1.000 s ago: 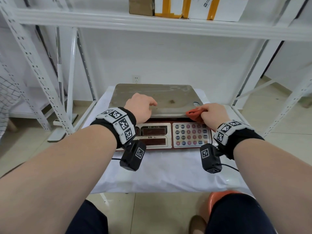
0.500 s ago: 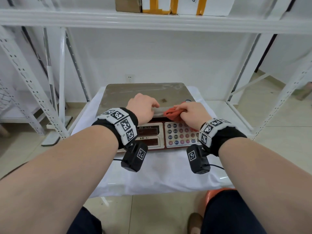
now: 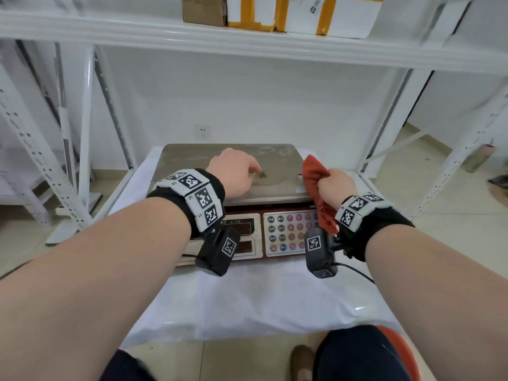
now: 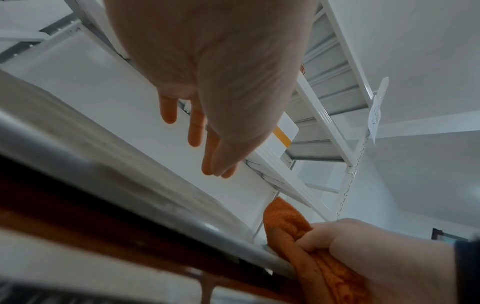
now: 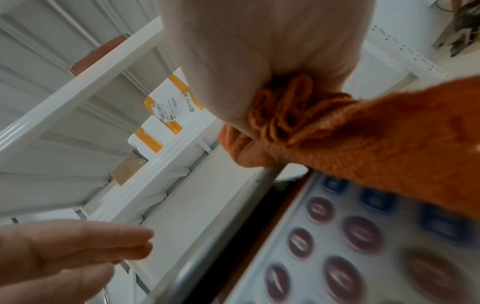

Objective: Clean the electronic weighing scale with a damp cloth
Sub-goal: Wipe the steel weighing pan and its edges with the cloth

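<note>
The electronic scale sits on the table, with a stained steel pan (image 3: 192, 160) and a keypad (image 3: 286, 232) on its front panel. My left hand (image 3: 239, 174) lies over the middle of the pan with relaxed fingers (image 4: 193, 131) and holds nothing. Whether it touches the steel I cannot tell. My right hand (image 3: 334, 185) is a fist around the orange-red cloth (image 3: 313, 171) at the pan's front right corner. One end of the cloth sticks up and the other hangs over the keypad (image 5: 337, 246). The cloth (image 5: 363, 144) bunches out of the fist (image 5: 259, 61).
The scale rests on a table covered in white sheeting (image 3: 247, 298). A white shelf (image 3: 247, 42) with cardboard boxes (image 3: 275, 12) runs overhead. Perforated shelf posts stand at left (image 3: 33, 160) and right (image 3: 453, 174). An orange stool (image 3: 398, 347) is under me.
My right hand has moved from the middle of the pan's front edge to its right corner and lifted the cloth, which now hangs from the fist. The left hand stays over the pan.
</note>
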A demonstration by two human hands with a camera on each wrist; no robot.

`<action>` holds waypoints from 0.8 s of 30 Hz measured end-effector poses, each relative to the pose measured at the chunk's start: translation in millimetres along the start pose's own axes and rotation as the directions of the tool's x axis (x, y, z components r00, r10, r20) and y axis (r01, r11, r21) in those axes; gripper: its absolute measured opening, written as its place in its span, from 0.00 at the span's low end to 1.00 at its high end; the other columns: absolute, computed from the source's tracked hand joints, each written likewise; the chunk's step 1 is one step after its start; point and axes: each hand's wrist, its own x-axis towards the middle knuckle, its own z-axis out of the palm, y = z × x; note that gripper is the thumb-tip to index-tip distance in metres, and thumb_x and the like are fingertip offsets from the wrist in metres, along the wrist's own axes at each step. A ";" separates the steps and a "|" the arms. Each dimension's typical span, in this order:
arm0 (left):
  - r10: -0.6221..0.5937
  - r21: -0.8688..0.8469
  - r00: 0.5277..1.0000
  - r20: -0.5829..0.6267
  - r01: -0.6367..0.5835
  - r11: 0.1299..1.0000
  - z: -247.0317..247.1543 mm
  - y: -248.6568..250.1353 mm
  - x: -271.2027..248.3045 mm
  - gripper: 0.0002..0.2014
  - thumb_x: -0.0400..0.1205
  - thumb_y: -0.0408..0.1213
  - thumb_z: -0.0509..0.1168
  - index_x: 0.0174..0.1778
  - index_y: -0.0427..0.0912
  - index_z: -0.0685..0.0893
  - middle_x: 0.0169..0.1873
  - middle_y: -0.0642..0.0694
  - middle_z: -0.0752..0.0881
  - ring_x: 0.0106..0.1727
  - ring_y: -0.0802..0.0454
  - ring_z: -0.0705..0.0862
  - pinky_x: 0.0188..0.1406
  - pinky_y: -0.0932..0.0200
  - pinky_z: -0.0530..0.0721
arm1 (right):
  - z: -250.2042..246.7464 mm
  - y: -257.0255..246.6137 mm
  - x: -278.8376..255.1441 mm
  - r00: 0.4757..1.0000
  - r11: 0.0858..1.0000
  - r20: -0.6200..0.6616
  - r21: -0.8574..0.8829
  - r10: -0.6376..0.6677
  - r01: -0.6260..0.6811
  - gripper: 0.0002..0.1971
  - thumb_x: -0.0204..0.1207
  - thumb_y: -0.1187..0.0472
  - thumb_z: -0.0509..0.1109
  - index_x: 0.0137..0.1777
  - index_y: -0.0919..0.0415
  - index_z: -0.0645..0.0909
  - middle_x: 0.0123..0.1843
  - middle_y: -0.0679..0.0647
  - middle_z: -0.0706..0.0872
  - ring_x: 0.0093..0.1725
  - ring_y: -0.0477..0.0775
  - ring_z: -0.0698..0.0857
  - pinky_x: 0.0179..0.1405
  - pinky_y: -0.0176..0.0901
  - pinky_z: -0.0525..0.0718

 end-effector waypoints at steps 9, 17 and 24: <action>0.053 -0.018 0.999 0.014 -0.052 0.998 -19.5 -1.6 51.9 0.18 0.83 0.32 0.57 0.66 0.49 0.83 0.63 0.51 0.84 0.67 0.51 0.79 0.71 0.55 0.73 | -4.1 -33.8 44.3 0.981 0.975 0.165 -0.213 0.097 -0.061 0.17 0.84 0.67 0.55 0.68 0.71 0.78 0.68 0.63 0.81 0.67 0.62 0.80 0.62 0.43 0.78; 0.082 -0.006 0.994 0.074 -0.082 0.997 -23.9 -2.2 49.5 0.18 0.83 0.31 0.56 0.66 0.48 0.82 0.64 0.50 0.83 0.67 0.51 0.79 0.70 0.56 0.74 | -6.1 -32.6 28.5 0.975 0.985 0.154 -0.088 0.158 -0.146 0.17 0.78 0.54 0.67 0.60 0.64 0.80 0.50 0.59 0.83 0.50 0.60 0.82 0.41 0.36 0.75; 0.059 -0.025 0.997 0.040 -0.058 0.998 -31.7 -22.8 36.3 0.18 0.83 0.32 0.57 0.66 0.47 0.83 0.62 0.50 0.85 0.66 0.51 0.80 0.69 0.57 0.75 | 1.5 -31.7 37.8 0.945 0.969 0.243 -0.162 0.221 -0.185 0.17 0.82 0.59 0.60 0.32 0.63 0.67 0.53 0.61 0.85 0.52 0.63 0.86 0.47 0.42 0.88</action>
